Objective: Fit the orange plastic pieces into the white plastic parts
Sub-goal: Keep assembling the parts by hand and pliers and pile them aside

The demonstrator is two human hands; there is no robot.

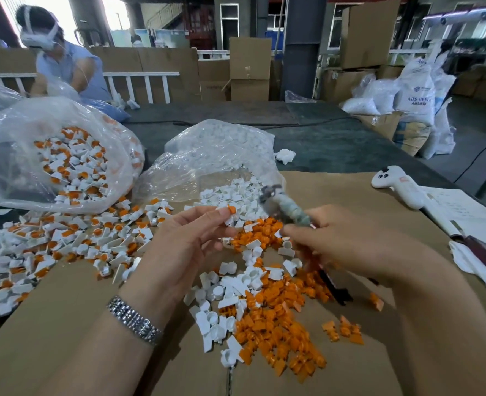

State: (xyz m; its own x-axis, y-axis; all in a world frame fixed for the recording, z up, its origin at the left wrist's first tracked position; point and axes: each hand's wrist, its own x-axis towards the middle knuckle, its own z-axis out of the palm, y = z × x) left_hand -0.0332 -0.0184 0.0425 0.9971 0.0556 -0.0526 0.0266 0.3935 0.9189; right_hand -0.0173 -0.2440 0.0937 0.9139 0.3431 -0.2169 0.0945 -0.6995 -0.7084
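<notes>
orange piece seated in a white part [229, 215] pinched at left hand [191, 243] fingertips, right hand [347, 242] gripping a blurred wrapped tool [287, 208], loose orange pieces [282, 324] heaped on cardboard [73, 324] below

The tool in the right hand [350, 241] was a motion-blurred smear [286, 207], so I couldn't tell what it was. Its lower end hid behind the fingers. The piece pinched by the left hand [190, 238] was mostly covered by fingertips [221, 211]. The left bag [50, 155] was cut off by the frame edge.
</notes>
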